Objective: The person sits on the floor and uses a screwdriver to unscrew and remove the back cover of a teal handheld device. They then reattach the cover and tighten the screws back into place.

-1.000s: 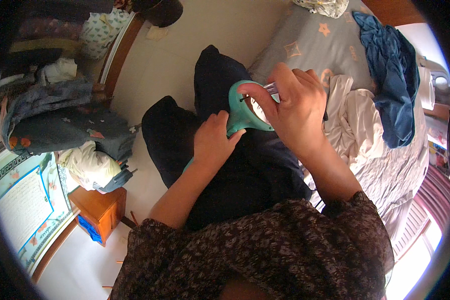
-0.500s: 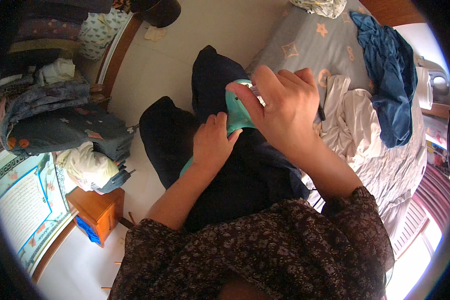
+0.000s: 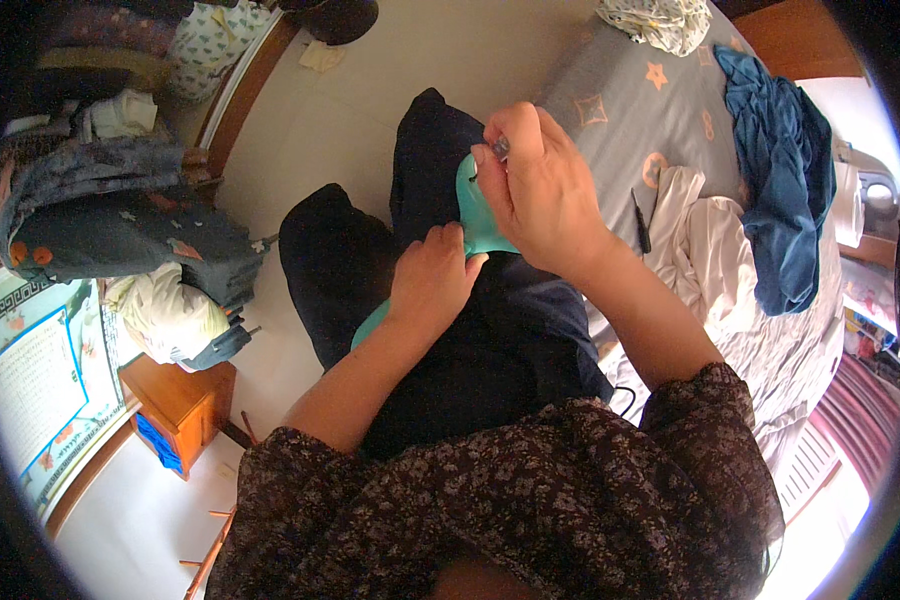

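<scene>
A teal plastic device (image 3: 482, 228) with a smooth curved body lies across my dark-trousered lap; another teal part (image 3: 372, 325) shows beside my left forearm. My left hand (image 3: 432, 277) is wrapped round the device's narrower section, thumb on its near side. Above its wider end, my right hand (image 3: 545, 195) is closed in a pinch round a small tool with a clear greyish handle end (image 3: 501, 148). A thin dark tip appears to point down at the teal surface under the right thumb. The fingers hide most of that tool.
To the right is a bed (image 3: 610, 85) with a grey patterned cover. On it lie a thin black tool (image 3: 641, 222), a pale cloth (image 3: 715, 250) and a blue garment (image 3: 785, 190). Piled clothes (image 3: 130, 245) and a wooden cabinet (image 3: 185, 400) stand left.
My right hand has turned and shifted slightly left and up over the device, its fingers now curled tighter round the small tool. The left hand keeps its hold. The view has shifted slightly.
</scene>
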The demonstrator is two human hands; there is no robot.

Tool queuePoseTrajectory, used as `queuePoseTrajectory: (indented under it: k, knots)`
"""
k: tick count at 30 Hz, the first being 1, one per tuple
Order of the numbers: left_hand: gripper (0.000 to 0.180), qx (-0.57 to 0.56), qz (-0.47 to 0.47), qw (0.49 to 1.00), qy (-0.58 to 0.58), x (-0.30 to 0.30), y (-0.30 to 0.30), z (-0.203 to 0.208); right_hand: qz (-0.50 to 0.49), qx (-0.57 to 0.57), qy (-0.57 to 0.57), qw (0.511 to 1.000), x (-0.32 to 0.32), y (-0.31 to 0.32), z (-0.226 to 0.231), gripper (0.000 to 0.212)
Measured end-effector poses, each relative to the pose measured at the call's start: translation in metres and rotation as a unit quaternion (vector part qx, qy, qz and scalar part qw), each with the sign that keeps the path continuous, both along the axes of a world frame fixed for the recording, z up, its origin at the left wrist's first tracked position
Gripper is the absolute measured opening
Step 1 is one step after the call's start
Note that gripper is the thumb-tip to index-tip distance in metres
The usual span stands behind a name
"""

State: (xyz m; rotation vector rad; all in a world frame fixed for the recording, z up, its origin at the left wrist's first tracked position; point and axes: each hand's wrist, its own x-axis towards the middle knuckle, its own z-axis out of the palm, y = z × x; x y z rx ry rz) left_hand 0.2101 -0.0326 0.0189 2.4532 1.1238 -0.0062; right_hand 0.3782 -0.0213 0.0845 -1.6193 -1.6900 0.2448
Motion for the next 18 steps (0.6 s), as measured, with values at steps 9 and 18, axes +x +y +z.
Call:
queuePoseTrajectory:
  k: [9, 18]
  knots:
    - [0.037, -0.009, 0.012, 1.000, 0.021, 0.007, -0.001, 0.004, 0.059, 0.014, 0.149, 0.987, 0.005, 0.016, -0.008, 0.026]
    - [0.038, 0.006, 0.017, 0.999, 0.027, 0.003, -0.002, 0.001, 0.042, -0.080, 0.229, 0.969, 0.009, 0.010, 0.008, 0.023]
